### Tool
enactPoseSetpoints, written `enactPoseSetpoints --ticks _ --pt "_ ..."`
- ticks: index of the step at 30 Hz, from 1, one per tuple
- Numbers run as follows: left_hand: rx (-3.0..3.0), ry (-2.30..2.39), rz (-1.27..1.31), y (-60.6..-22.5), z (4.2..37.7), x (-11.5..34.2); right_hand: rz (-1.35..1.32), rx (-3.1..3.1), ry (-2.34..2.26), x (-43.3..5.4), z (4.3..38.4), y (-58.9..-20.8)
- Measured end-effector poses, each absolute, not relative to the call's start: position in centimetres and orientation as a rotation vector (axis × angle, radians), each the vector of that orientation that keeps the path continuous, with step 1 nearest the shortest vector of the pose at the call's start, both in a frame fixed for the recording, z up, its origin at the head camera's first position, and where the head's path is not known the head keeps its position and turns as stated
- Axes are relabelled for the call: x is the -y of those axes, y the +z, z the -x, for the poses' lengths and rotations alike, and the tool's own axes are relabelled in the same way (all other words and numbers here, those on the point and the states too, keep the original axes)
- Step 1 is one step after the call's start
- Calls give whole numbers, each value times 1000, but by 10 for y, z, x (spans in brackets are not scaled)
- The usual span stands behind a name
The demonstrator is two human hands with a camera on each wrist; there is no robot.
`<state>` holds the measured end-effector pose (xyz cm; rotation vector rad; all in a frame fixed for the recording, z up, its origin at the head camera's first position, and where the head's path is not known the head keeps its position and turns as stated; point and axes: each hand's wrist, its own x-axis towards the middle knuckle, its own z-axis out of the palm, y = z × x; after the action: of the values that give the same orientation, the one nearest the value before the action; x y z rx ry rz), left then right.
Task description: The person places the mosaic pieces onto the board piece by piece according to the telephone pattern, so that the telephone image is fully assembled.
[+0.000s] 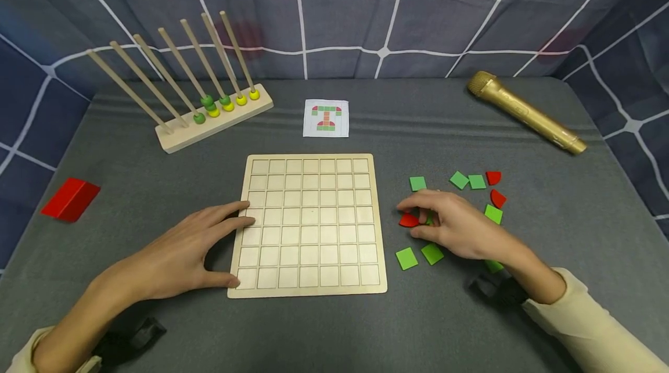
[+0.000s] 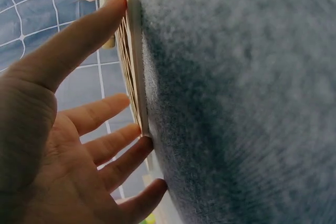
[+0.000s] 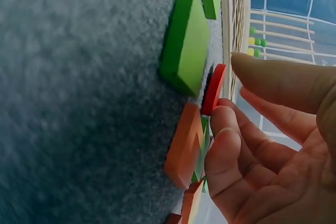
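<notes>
A square wooden grid board (image 1: 308,226) lies flat on the table with its cells bare. My left hand (image 1: 183,251) rests at its left edge, fingers spread and fingertips touching the rim. In the left wrist view, the thumb and fingers of the left hand (image 2: 79,145) meet the board's side. Over the loose tiles at the right, my right hand (image 1: 457,225) is bent with thumb and fingers apart. A red quarter-round tile (image 1: 409,220) lies between those fingertips, close to a finger in the right wrist view. Green square tiles (image 3: 189,43) and an orange tile (image 3: 184,148) lie nearby.
A printed pattern card (image 1: 326,118) lies behind the board. At back left stands a wooden peg stand (image 1: 219,120) with green and yellow beads. A gold microphone (image 1: 528,114) lies at back right, a red block (image 1: 70,198) at far left. A checked cloth hangs behind.
</notes>
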<state>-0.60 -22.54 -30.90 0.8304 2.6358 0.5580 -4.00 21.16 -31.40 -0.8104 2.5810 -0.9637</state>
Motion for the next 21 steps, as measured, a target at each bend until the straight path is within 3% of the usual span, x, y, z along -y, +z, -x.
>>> enactPoseSetpoints --ticks 21 --pt "-2604 600 -790 -312 7 227 831 -2696 -846 -206 46 -322"
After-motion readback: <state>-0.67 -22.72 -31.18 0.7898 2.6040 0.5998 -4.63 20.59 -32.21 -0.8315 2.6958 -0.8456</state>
